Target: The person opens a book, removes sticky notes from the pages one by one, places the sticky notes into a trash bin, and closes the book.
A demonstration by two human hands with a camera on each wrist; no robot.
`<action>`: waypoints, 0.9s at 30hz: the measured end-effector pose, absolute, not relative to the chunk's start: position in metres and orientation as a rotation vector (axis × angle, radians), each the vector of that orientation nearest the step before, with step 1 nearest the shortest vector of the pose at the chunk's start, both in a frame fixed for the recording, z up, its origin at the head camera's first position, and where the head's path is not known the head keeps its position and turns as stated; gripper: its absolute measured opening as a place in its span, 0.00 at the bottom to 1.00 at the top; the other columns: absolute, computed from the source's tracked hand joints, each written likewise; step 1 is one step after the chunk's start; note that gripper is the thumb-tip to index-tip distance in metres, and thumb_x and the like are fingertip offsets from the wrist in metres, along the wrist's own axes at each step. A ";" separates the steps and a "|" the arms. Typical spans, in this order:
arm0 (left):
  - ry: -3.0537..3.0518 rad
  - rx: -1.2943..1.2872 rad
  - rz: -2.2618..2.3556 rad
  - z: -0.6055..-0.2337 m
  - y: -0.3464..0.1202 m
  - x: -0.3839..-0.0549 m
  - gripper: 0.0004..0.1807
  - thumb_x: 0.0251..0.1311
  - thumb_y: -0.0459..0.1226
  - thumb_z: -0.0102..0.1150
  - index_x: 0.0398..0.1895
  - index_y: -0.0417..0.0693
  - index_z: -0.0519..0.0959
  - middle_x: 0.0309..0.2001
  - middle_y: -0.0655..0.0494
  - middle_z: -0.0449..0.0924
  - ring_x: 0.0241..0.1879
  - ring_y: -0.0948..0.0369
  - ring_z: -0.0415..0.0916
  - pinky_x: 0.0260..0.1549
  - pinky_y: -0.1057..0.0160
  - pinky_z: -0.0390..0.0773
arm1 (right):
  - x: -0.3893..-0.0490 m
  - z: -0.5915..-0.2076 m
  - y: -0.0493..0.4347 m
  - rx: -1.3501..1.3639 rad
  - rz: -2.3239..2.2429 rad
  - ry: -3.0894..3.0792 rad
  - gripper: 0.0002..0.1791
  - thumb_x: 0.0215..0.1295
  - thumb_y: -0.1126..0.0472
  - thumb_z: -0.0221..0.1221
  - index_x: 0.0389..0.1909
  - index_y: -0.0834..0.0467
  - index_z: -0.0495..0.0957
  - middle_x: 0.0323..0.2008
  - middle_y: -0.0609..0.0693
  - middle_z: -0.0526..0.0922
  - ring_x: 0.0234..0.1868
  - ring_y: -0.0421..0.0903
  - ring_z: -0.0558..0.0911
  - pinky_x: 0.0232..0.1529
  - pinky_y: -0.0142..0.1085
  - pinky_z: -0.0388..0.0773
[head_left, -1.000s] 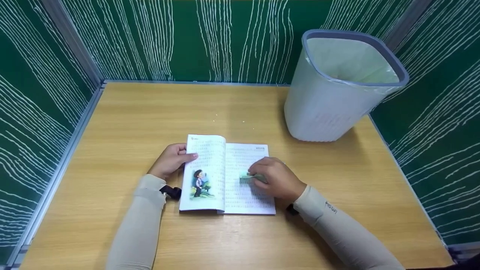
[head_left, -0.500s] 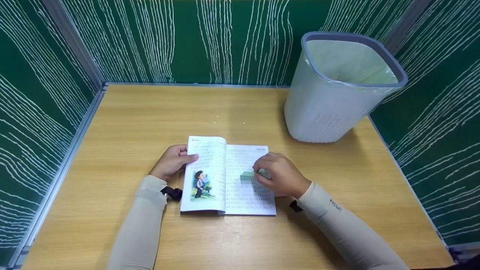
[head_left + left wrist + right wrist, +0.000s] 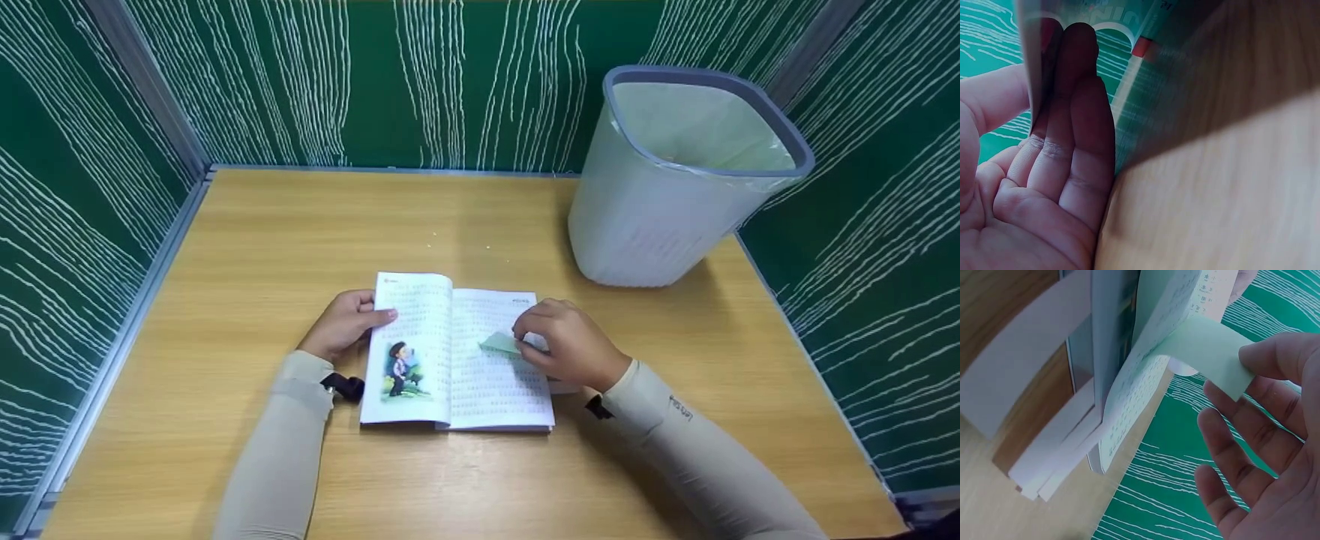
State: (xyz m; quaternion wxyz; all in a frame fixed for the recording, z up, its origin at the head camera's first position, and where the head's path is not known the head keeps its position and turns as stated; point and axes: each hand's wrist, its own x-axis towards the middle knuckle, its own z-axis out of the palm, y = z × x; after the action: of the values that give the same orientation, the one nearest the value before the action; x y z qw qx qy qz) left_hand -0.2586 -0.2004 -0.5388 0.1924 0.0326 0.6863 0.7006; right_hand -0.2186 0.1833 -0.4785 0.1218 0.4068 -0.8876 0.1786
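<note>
An open book (image 3: 495, 405) lies on the wooden table, with printed text and a picture of a child on its left page. My left hand (image 3: 341, 322) grips the left side, its thumb on the page and the other fingers behind, as the left wrist view also shows. Over the right page, my right hand (image 3: 570, 341) pinches a pale green sticky note (image 3: 499, 343) by one end between thumb and forefinger. In the right wrist view the note (image 3: 1207, 349) curves up off the page, its far end still against the paper. The other right fingers are loosely bent.
A white lined bin (image 3: 652, 225) with a grey rim stands at the back right of the table (image 3: 300, 225). A few tiny white specks lie beyond the book. Green panels (image 3: 375, 82) with white streaks enclose the back and sides.
My right hand has shifted slightly right, drawing the sticky note's pinched end up, so it now bends away from the page. My left hand keeps its grip on the book.
</note>
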 end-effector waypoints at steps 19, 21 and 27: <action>1.937 0.094 1.964 -0.539 -0.201 -0.259 0.22 0.68 0.35 0.66 0.62 0.36 0.78 0.48 0.43 0.89 0.45 0.51 0.89 0.45 0.56 0.88 | -0.226 -0.469 0.190 1.247 0.531 -2.513 0.02 0.64 0.61 0.66 0.33 0.50 0.84 0.35 0.41 0.86 0.40 0.44 0.81 0.44 0.43 0.78; 1.940 0.095 1.959 -0.538 -0.201 -0.259 0.22 0.68 0.34 0.66 0.62 0.36 0.77 0.48 0.43 0.89 0.45 0.51 0.89 0.45 0.56 0.88 | -0.227 -0.468 0.192 1.254 0.533 -2.497 0.02 0.63 0.61 0.67 0.33 0.51 0.84 0.35 0.41 0.86 0.40 0.44 0.81 0.43 0.44 0.77; 1.955 0.088 1.945 -0.540 -0.201 -0.259 0.22 0.68 0.35 0.66 0.62 0.36 0.77 0.48 0.44 0.89 0.45 0.52 0.89 0.45 0.58 0.88 | -0.228 -0.462 0.195 1.254 0.507 -2.491 0.02 0.63 0.60 0.68 0.34 0.52 0.84 0.35 0.42 0.87 0.42 0.46 0.83 0.44 0.45 0.77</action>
State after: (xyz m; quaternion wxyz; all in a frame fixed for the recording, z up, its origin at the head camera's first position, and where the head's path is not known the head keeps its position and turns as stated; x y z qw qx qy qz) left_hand -0.2593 -0.2006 -0.5401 0.1901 0.0312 0.6957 0.6920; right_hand -0.2282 0.1950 -0.4618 0.1527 0.4373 -0.8685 0.1766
